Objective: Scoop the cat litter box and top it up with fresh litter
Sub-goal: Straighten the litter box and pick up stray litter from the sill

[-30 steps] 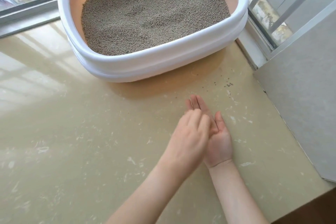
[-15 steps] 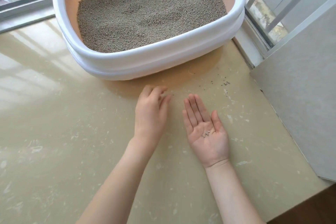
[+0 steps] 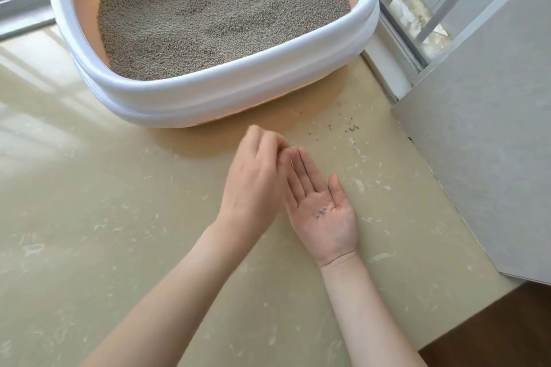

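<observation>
Grey-brown litter (image 3: pixel 220 15) fills the litter box (image 3: pixel 226 89), a tub with a white outer rim and peach inner walls, standing on the beige floor (image 3: pixel 89 217) at the top of my view, close to the window frame (image 3: pixel 396 68) on its right side. The granules lie uneven, with shallow dips near the middle. A few stray granules (image 3: pixel 353 128) sit on the floor just beyond the box's right corner, near the grey wall panel (image 3: pixel 492 128).

Nearer to me, both of my forearms reach forward over the floor, just short of the box. My right hand (image 3: pixel 323 208) lies palm up, fingers (image 3: pixel 304 170) straight and together, thumb out to the side, flat and unclenched. A small cluster of litter granules (image 3: pixel 322 211) rests in the hollow of the palm, carried rather than gripped.

My left hand (image 3: pixel 253 185) sits back-side up just beside the right, its edge overlapping the right hand's fingers from my angle. Its fingertips are drawn together and bent downward over the tips of the right fingers, blurred; I cannot tell whether they pinch anything between them. The left wrist is angled inward, so the two forearms converge toward the hands.

A strip of dark wood flooring (image 3: pixel 507 331) shows at the lower right.
</observation>
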Available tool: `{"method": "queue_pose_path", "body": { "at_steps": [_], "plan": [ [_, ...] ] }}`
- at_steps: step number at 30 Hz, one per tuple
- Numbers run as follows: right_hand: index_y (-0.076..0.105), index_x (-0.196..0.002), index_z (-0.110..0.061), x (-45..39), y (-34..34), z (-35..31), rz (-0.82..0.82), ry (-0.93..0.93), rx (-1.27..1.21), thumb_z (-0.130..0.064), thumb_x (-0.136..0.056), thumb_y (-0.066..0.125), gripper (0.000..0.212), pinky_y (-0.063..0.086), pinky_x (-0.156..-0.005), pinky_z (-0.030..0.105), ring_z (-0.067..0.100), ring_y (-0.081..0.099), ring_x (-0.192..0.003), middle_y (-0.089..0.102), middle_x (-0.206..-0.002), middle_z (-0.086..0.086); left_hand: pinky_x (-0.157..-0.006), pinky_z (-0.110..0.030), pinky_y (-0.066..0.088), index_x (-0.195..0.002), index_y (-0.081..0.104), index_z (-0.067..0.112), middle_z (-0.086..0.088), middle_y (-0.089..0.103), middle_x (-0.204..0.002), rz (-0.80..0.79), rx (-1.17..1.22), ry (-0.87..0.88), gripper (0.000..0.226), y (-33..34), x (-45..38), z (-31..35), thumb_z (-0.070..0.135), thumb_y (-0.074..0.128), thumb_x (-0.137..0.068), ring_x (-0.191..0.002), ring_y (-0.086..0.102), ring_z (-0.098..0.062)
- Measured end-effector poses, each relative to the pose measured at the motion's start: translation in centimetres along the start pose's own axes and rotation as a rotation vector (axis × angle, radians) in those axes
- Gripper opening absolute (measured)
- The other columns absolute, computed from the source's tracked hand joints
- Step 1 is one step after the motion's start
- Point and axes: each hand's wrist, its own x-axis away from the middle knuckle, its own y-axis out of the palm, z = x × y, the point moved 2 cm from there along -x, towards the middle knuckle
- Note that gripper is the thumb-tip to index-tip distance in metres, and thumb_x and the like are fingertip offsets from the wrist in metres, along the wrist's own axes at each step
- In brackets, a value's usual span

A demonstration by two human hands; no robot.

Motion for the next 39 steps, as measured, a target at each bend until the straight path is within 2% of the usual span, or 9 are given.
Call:
{"method": "queue_pose_path", "body": {
  "at_steps": [6,12,16,19,22,25,29,35,39],
  "plan": [
    [0.019,-0.15,0.0,0.1,-0.6,-0.1,-0.041,-0.067,0.1,-0.035,-0.104,0.016,0.057,-0.002,-0.121,0.035,0.023,0.013,-0.147,0.02,-0.157,0.015,-0.061,-0.035,0.041,-0.089,0.069,0.007,-0.006,0.044,-0.076,-0.172,-0.037,0.36,0.017,0.6,4.6,2.8,0.019,0.057,-0.093,-0.07,0.041,-0.023],
    [0.041,-0.139,0.007,-0.2,-0.5,-0.4,0.014,-0.002,0.022,-0.024,-0.101,0.04,0.049,0.015,-0.119,0.039,0.032,0.036,-0.138,0.042,-0.144,0.025,-0.065,-0.022,0.04,-0.086,0.069,0.008,0.004,0.046,-0.081,-0.009,0.131,0.099,0.01,-0.4,-0.7,1.3,0.013,0.062,-0.089,-0.073,0.046,-0.012],
    [0.041,-0.138,0.006,0.0,-0.1,-0.2,-0.044,0.049,-0.046,-0.028,-0.103,0.032,0.049,0.025,-0.115,0.04,0.034,0.04,-0.135,0.045,-0.14,0.026,-0.066,-0.023,0.039,-0.083,0.068,0.008,0.0,0.049,-0.081,-0.247,0.147,0.314,0.012,0.0,-1.6,3.2,0.017,0.062,-0.088,-0.074,0.048,-0.016],
    [0.026,-0.147,-0.004,0.1,-0.4,0.0,-0.017,0.058,-0.041,-0.037,-0.103,0.024,0.055,0.012,-0.12,0.038,0.03,0.033,-0.139,0.036,-0.149,0.02,-0.069,-0.034,0.042,-0.082,0.067,0.009,-0.003,0.049,-0.08,-0.409,0.054,0.48,0.008,0.3,0.1,3.5,0.016,0.063,-0.084,-0.076,0.045,-0.022],
    [0.025,-0.149,-0.002,0.1,-0.8,-0.2,-0.018,0.004,0.039,-0.037,-0.103,0.023,0.058,0.0,-0.12,0.035,0.025,0.024,-0.143,0.029,-0.153,0.016,-0.068,-0.033,0.042,-0.088,0.071,0.012,-0.003,0.052,-0.079,-0.423,-0.005,0.502,0.01,0.2,0.8,2.9,0.019,0.064,-0.086,-0.077,0.045,-0.022],
    [0.042,-0.139,0.005,-0.1,-0.6,-0.2,-0.006,0.036,0.0,-0.028,-0.102,0.038,0.05,0.015,-0.119,0.038,0.031,0.039,-0.136,0.044,-0.143,0.023,-0.067,-0.027,0.042,-0.088,0.071,0.01,-0.002,0.055,-0.08,-0.255,0.024,0.372,0.011,-0.1,-1.1,1.9,0.016,0.062,-0.09,-0.074,0.05,-0.019],
    [0.037,-0.141,0.007,-0.1,-0.2,-0.4,0.0,-0.02,-0.004,-0.026,-0.101,0.037,0.052,0.014,-0.12,0.039,0.03,0.029,-0.142,0.036,-0.148,0.023,-0.068,-0.01,0.034,-0.096,0.07,0.009,-0.001,0.063,-0.086,-0.094,0.023,0.111,0.011,1.2,-5.8,-0.5,0.012,0.061,-0.091,-0.075,0.055,-0.013],
    [0.035,-0.142,0.007,-0.1,-0.1,-0.3,-0.018,-0.013,-0.029,-0.026,-0.102,0.035,0.052,0.015,-0.12,0.039,0.03,0.027,-0.143,0.034,-0.15,0.022,-0.079,-0.038,0.05,-0.107,0.066,0.007,-0.008,0.072,-0.099,-0.191,-0.122,0.035,0.021,4.1,-8.4,-2.2,0.021,0.057,-0.093,-0.094,0.064,-0.029],
    [0.035,-0.142,0.007,-0.1,-0.1,-0.3,-0.029,-0.022,-0.017,-0.026,-0.102,0.036,0.052,0.014,-0.12,0.039,0.03,0.027,-0.143,0.034,-0.15,0.022,-0.071,-0.04,0.049,-0.1,0.066,0.012,-0.004,0.07,-0.093,-0.178,-0.191,0.057,0.018,4.9,-9.0,-1.7,0.023,0.053,-0.094,-0.086,0.061,-0.028]
  ]
}}
